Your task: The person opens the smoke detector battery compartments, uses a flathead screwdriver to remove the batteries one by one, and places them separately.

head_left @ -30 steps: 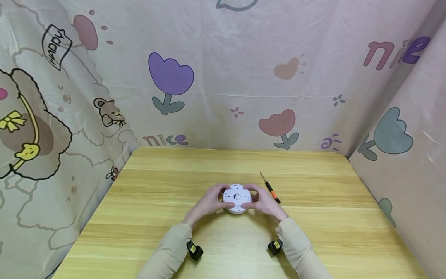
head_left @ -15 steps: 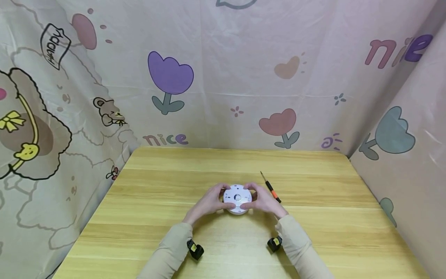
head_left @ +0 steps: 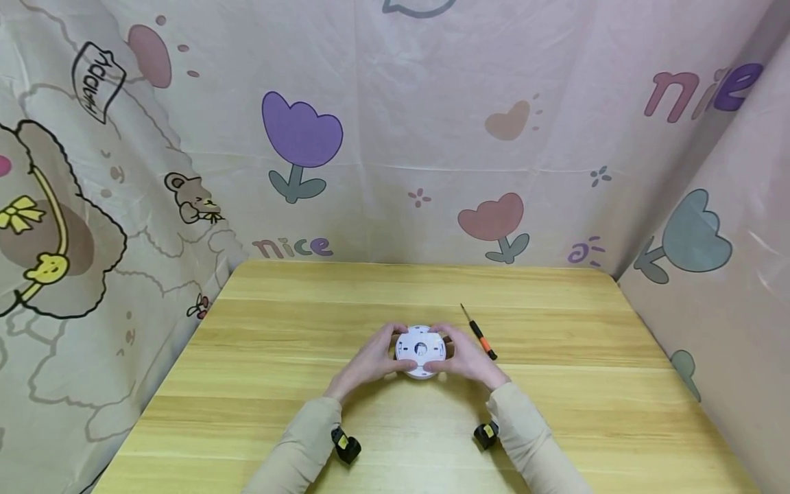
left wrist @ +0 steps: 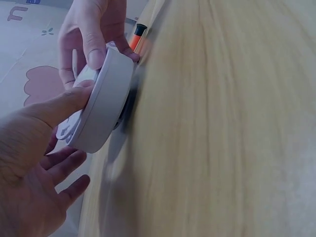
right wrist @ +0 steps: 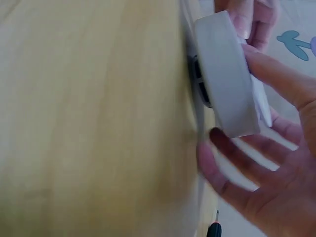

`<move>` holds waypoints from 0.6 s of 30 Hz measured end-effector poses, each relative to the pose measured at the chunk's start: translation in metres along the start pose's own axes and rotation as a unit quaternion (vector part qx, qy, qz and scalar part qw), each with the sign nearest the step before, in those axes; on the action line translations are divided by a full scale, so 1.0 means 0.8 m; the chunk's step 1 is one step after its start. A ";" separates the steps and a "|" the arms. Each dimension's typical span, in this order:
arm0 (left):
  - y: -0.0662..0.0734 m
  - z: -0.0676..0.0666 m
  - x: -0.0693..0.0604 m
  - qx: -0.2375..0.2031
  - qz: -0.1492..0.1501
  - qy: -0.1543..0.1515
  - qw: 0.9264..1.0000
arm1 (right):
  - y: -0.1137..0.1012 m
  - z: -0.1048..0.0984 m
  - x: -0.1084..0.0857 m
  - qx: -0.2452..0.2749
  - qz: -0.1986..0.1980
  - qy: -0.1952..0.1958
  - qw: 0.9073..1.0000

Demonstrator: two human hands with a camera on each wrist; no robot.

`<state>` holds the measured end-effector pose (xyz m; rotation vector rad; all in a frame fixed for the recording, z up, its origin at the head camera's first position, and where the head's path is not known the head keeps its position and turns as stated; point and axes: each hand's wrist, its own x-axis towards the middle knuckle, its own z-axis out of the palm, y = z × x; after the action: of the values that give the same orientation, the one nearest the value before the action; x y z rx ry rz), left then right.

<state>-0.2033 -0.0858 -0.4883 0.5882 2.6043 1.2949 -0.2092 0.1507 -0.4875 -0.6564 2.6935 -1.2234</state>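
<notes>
A round white smoke detector (head_left: pixel 421 339), by its look, is held between both hands with its plate facing up. The plate has a round central hole and small slots. In the left wrist view, the smooth side wall of the detector (left wrist: pixel 109 101) shows, with a dark part under it near the tabletop. My left hand (head_left: pixel 374 355) grips the left side, thumb on the plate's near edge and fingers around the far side. From the right, my right hand (head_left: pixel 467 355) grips it the same way. In the right wrist view, a plate edge (right wrist: pixel 264 106) juts past the housing.
A screwdriver (head_left: pixel 480 335) with a black and orange handle lies just right of the right hand on the wooden table (head_left: pixel 278 357). Patterned cloth (head_left: pixel 382 137) hangs behind the table and at both sides. Black wrist cameras (head_left: pixel 346 446) sit at the cuffs.
The slots on the detector's plate have shifted slightly, as if the plate turned a little. Both hands keep their grip in nearly the same place. The screwdriver has not moved.
</notes>
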 end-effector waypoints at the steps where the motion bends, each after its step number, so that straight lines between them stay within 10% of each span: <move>1: 0.000 0.001 -0.001 0.003 0.002 0.004 1.000 | 0.000 0.001 0.000 -0.015 -0.010 0.009 1.000; 18: -0.006 0.006 -0.002 0.041 0.035 0.055 0.997 | 0.000 -0.008 -0.005 -0.115 -0.083 0.034 0.989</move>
<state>-0.2014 -0.0857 -0.4953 0.6437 2.7612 1.2784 -0.2073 0.1568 -0.4838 -0.9003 2.9168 -0.9898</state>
